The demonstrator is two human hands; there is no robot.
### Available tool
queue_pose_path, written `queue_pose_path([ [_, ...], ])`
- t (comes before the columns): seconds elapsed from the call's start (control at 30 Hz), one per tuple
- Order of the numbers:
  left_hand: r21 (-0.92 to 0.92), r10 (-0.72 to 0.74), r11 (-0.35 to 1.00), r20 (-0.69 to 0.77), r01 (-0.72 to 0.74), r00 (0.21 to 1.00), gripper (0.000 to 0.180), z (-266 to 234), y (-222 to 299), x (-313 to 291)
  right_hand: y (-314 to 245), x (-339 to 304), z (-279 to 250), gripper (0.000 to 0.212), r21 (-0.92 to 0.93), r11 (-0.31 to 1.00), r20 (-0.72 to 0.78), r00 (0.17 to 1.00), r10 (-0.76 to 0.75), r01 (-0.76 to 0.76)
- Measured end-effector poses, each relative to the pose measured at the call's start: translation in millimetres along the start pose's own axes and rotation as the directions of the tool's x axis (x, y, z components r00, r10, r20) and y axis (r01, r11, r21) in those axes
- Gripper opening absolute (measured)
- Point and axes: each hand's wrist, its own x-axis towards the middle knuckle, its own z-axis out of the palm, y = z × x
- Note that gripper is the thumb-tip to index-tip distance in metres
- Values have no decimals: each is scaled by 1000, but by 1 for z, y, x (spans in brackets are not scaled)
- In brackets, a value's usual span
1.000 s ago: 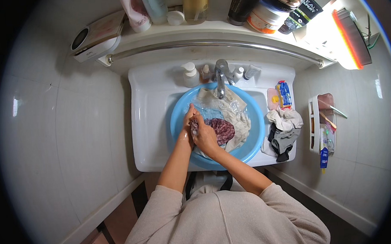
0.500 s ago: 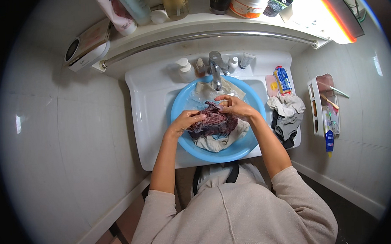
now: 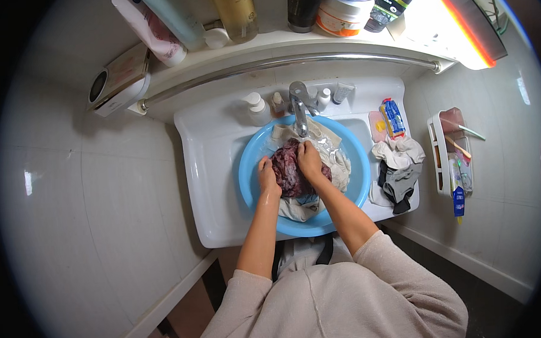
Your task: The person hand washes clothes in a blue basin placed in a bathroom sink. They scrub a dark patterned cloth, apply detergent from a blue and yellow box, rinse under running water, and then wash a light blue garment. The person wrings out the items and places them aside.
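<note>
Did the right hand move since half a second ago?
Yes, leftward: the right hand is now closer to straight below the faucet in the picture.

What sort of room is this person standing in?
Probably a home bathroom: there is a white washbasin with a metal faucet, and off to the right, what look like toothbrushes.

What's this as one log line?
left hand: against maroon cloth; right hand: gripping it; at: blue basin; above: faucet; right of basin: gray and white clothes
</note>
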Motion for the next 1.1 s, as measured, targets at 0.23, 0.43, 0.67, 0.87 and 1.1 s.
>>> queue_pose_path([
  [0.23, 759, 165, 545, 320, -356, 933, 54, -23, -12, 40, 13, 34, 4, 52, -350, 914, 493, 870, -5, 204],
  [0.43, 258, -150, 958, 74, 126, 986, 39, -11, 10, 29, -60, -38, -7, 26, 87, 945, 276, 903, -328, 316],
  [0.67, -145, -197, 923, 616, 356, 763, 33, -27, 4, 40, -91, -70, -49, 35, 46, 843, 301, 797, -523, 536],
  [0.87, -60, -255, 955, 328, 289, 910, 60, 15, 17, -16, -40, -4, -19, 40, 91, 978, 256, 945, -204, 186],
  [1.1, 53, -117, 993, 296, 106, 948, 47, -19, 35, -12, -18, 6, -69, 19, 418, 906, 743, 600, -296, -70],
])
